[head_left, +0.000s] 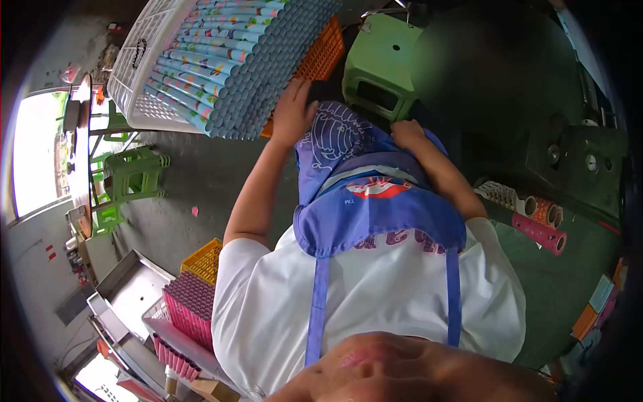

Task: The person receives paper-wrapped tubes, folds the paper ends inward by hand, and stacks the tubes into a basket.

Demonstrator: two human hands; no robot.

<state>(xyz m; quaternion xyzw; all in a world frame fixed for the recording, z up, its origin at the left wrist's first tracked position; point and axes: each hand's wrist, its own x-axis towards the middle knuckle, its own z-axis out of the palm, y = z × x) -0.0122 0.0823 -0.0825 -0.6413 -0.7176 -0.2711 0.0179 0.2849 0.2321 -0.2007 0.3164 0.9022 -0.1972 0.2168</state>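
White basket (pixel 127 94): big, ahead on my left.
Blue tubes (pixel 234 63): piled in it, lying mostly sideways, round ends towards my right.
Green stool (pixel 383 50): just past my right hand.
Left hand (pixel 292 115): open, nearer, beside the tube ends.
Right hand (pixel 408 134): by my lap, fingers partly hidden; can't tell if gripping.
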